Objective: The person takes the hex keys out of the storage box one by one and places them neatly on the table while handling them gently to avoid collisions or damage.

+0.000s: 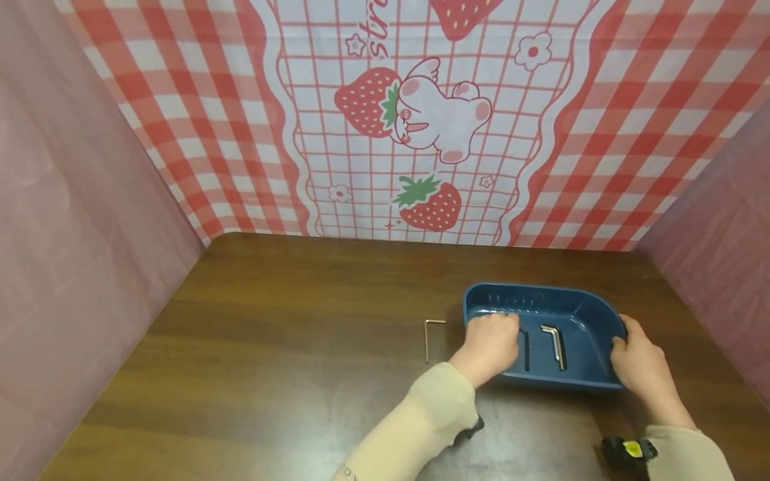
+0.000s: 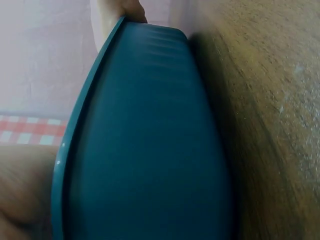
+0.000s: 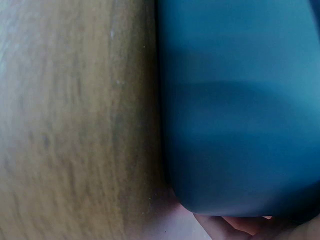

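Note:
A blue tray [image 1: 580, 300] stands on the table, with hex keys lying inside it. My left hand [image 1: 490, 344] reaches over the tray's near left side with its fingers bent down; the fingertips are hidden, so whether they hold anything does not show. Beside that hand lies a dark hex key [image 1: 527, 351]. Farther right in the tray are silver hex keys [image 1: 556, 347], close together. My right hand [image 1: 644, 361] grips the tray's right end, thumb at the rim. On the table left of the tray lies a thin hex key [image 1: 427, 342].
The brown wooden table [image 1: 271, 347] extends to the left of the tray. A red-and-white checked cloth [image 1: 228, 133] hangs behind it, with pink curtains [image 1: 78, 200] at both sides. A dark strap with a yellow mark [image 1: 631, 449] is at the right wrist.

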{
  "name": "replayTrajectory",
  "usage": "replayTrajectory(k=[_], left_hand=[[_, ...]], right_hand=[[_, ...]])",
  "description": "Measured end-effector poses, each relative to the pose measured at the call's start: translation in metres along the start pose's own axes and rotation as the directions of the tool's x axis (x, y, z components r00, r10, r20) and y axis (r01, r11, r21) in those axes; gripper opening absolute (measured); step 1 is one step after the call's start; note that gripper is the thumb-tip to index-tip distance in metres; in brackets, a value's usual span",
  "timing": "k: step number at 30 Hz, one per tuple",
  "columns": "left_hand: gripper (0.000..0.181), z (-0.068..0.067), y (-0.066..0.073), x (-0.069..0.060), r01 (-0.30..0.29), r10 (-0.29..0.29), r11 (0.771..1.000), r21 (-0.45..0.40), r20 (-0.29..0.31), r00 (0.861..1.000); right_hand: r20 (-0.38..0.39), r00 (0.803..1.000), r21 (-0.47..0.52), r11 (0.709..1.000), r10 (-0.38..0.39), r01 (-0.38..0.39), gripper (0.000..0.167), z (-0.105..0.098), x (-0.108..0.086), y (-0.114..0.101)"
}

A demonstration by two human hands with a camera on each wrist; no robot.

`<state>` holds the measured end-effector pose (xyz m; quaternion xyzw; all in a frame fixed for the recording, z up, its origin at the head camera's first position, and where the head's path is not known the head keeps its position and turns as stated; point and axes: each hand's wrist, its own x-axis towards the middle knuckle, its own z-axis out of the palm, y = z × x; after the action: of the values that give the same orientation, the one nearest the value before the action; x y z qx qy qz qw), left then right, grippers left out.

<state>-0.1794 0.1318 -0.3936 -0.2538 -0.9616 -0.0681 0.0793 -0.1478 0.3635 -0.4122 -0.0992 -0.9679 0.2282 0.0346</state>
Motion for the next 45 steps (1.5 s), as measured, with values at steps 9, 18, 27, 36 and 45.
replayTrajectory(k=[9,18,27,36,45], left_hand=[[0.015,0.009,0.003,0.004,0.082,-0.08,0.996,-0.019,0.08,0.994],[0.022,0.013,0.006,0.004,0.092,-0.098,0.995,0.049,0.125,0.987],[0.008,0.017,0.008,0.006,0.087,-0.098,0.993,0.077,0.159,0.982],[0.013,0.017,0.01,0.008,0.108,-0.126,0.989,0.103,0.188,0.974],[0.028,0.017,0.013,0.011,0.163,-0.191,0.976,0.141,0.214,0.958]], right_hand=[[0.001,1.0,0.0,1.0,0.007,-0.007,0.047,0.001,0.0,0.0],[-0.011,1.0,-0.002,1.0,-0.008,0.008,0.046,0.002,0.0,0.0],[-0.009,1.0,0.001,1.0,-0.003,0.003,0.046,0.002,0.0,0.001],[-0.035,0.999,-0.007,1.0,-0.021,0.02,0.045,0.002,0.002,0.001],[-0.027,0.999,-0.005,1.0,-0.017,0.017,0.045,0.003,0.001,0.001]])
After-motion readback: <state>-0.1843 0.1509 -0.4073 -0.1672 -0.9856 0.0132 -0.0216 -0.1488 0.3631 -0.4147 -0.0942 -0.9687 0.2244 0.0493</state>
